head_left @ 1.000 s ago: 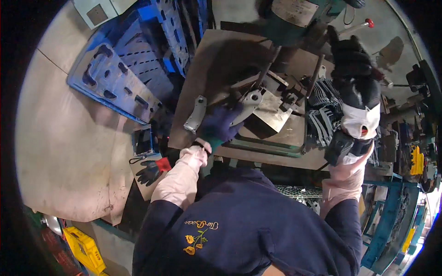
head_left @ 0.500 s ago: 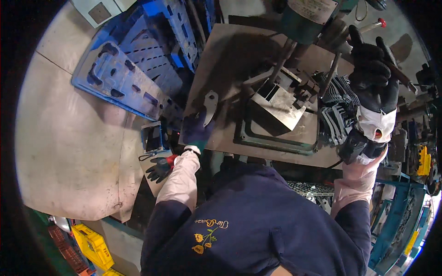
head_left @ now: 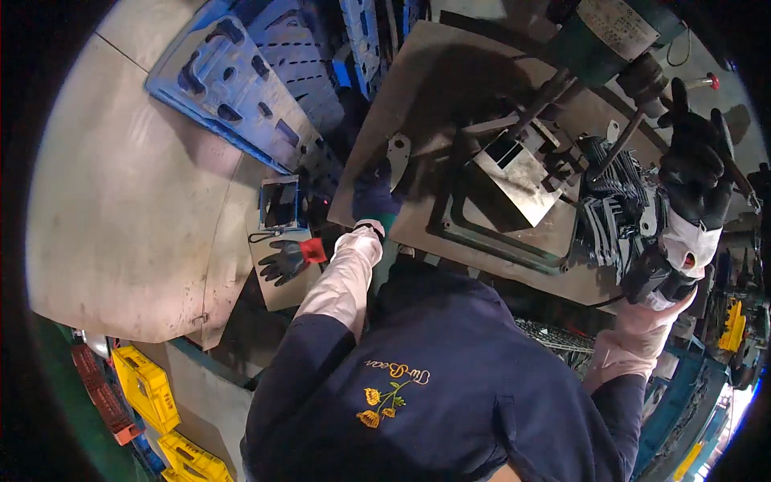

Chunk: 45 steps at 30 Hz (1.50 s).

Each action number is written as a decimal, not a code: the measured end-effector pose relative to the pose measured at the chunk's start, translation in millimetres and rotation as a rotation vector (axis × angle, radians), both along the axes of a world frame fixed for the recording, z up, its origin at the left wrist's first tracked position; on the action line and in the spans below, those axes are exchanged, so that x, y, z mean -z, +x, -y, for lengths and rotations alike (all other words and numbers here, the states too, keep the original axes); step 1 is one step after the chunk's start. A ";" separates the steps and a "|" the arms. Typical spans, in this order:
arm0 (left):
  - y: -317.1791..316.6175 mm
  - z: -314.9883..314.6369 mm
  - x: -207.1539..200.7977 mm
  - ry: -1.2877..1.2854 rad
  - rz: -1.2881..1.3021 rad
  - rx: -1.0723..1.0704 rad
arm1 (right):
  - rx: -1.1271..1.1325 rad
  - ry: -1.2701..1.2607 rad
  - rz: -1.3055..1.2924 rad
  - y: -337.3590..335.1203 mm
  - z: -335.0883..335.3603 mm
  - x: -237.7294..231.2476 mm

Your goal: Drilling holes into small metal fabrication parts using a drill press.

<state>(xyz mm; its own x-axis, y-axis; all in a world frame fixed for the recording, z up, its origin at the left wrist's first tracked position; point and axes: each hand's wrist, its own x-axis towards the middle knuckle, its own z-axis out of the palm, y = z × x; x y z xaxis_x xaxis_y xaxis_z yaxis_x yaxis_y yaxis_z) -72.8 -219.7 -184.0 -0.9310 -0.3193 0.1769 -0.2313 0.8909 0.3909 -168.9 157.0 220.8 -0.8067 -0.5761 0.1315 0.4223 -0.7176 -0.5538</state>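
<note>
The left hand (head_left: 373, 191), in a dark blue glove, is at the near-left edge of the tabletop (head_left: 419, 215), over the near end of a curved metal plate (head_left: 399, 151). The plate's far end, with a round hole in it, shows beyond the glove; the fingers blend into shadow, so I cannot tell whether they pinch the plate or merely rest on it.

At the far right, the right hand (head_left: 697, 165), in a black glove, is up beside the drill press (head_left: 614, 40), at its feed levers. Some fingers are stretched and spread apart, others partly curled; whether the palm is wrapped round a lever cannot be told. A red-knobbed lever (head_left: 711, 81) juts out just beyond the fingertips.

As for progress, the plate at the left hand lies well apart from the metal fixture block (head_left: 522, 189), and no plate shows seated on that block, though the press column hides part of its far side. Many dark metal pieces (head_left: 610, 221) are piled between the press base (head_left: 514, 254) and the right forearm. The batch looks to be partway through, in my judgement, but which pieces are finished and which remain cannot be read from here
</note>
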 end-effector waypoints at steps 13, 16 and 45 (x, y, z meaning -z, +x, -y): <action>2.2 25.4 51.2 -0.867 -0.306 0.052 | 0.867 1.736 -1.328 -42.2 -169.7 180.4; 14.6 9.7 10.7 -0.313 -0.092 0.056 | 0.603 2.200 -0.606 -15.3 -244.7 264.8; 67.9 -102.6 -69.1 0.056 -0.381 0.434 | 0.157 2.524 -0.860 40.6 -314.4 396.4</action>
<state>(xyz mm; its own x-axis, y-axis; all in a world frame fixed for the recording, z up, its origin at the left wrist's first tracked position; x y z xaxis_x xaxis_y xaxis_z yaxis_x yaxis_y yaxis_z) -4.9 -117.1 -114.9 -0.8526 0.0593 0.5193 0.3173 0.8482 0.4241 -128.3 471.4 -175.6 -0.9847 -0.1032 -0.1401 -0.1180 0.9878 0.1018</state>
